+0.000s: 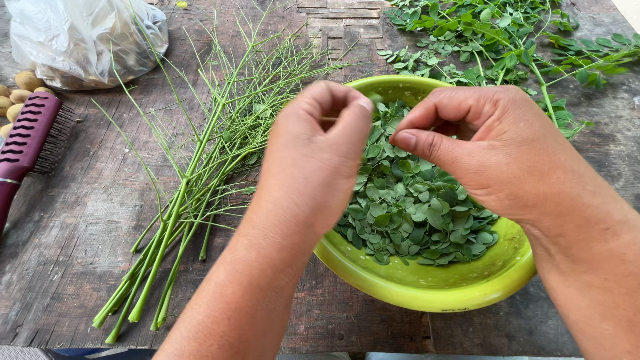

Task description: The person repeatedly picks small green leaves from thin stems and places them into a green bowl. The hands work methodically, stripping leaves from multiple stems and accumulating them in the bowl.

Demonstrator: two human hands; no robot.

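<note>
Both forearms reach in from the table's near edge and meet above a green bowl heaped with small leaves. Left hand is curled, fingertips pinched on a thin stem; right hand pinches close beside it, thumb pressed to fingers. Bare stalks lie left of the bowl.

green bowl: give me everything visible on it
The green bowl is a round, shallow, lime-green dish, seemingly glossy plastic, with a thick rolled rim. It sits upright on the weathered wooden table, right of the stripped green stems. A heap of small dark green leaves fills it. Both hands, left hand and right hand, hover above it, hiding part of the far rim; neither visibly touches it.
</note>
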